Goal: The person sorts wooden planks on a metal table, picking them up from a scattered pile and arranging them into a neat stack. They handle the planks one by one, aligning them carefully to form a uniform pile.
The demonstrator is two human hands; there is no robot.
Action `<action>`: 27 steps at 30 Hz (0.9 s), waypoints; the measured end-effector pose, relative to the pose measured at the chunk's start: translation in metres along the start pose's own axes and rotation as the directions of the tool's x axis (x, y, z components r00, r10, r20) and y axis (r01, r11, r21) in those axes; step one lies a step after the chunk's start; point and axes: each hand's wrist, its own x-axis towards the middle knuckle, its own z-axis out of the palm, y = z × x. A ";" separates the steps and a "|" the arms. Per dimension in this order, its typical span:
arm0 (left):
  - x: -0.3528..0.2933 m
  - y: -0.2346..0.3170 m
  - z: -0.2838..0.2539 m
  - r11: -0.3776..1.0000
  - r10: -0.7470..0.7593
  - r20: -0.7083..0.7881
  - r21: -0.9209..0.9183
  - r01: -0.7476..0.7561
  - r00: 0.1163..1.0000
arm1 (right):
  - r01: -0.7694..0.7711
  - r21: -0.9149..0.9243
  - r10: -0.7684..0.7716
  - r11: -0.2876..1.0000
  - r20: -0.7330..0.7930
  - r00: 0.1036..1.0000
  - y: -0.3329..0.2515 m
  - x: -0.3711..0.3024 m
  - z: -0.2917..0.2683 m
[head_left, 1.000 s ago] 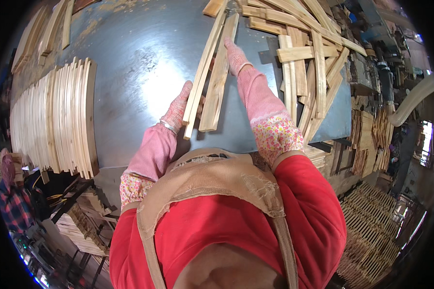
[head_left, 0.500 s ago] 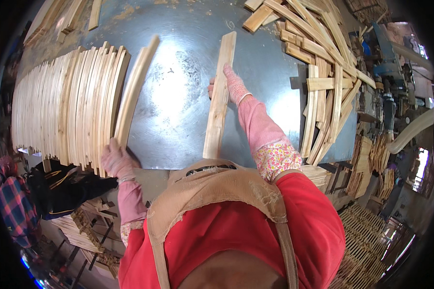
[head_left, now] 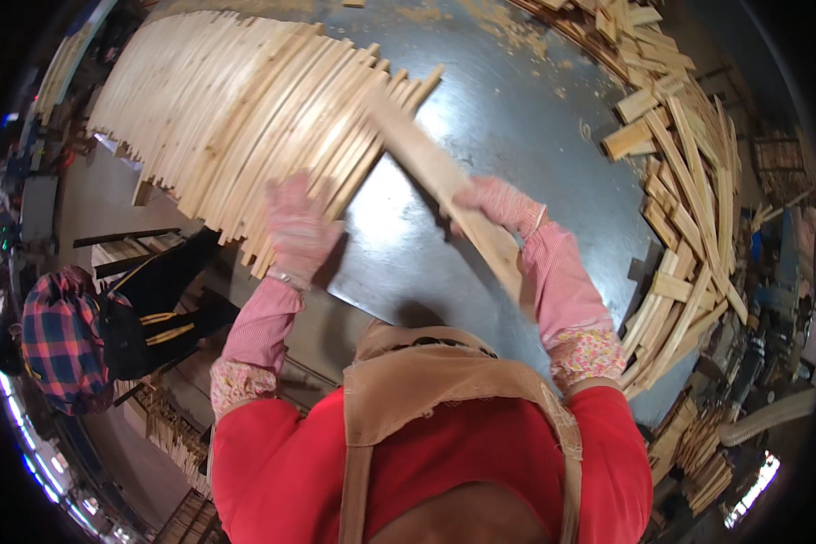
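My right hand, in a pink glove, grips a flat wooden slat. The slat slants across the metal table, its far end over the right edge of a tight row of narrow wooden slats. My left hand, also gloved, lies over the near ends of that row, fingers stretched out and slightly blurred. Nothing is visibly grasped in it. The slats in the row lie side by side with uneven ends. The right hand's fingers under the held slat are partly hidden.
A loose heap of wooden slats lies along the table's right side. The metal table carries sawdust at the far side. At left, beyond the table edge, is a person in a plaid top. More stacked wood stands at lower right.
The view has turned left. My right hand has swung its slat from near upright to a leftward slant toward the row. The separate slat at my left hand now lies against the row.
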 end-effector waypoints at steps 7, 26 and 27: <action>0.086 -0.024 -0.034 0.970 0.223 0.459 -0.019 -0.242 0.860 | 0.288 -0.886 -0.790 0.362 -0.128 0.600 -0.077 -0.008 0.051; 0.009 -0.074 0.052 0.980 -0.088 0.229 -0.154 0.126 0.969 | -0.019 -0.643 -0.431 0.766 -0.534 0.728 0.046 -0.012 -0.006; -0.002 -0.077 0.048 0.976 -0.102 0.254 -0.160 0.145 0.962 | 0.041 -0.740 -0.543 0.671 -0.453 0.707 0.021 0.016 -0.008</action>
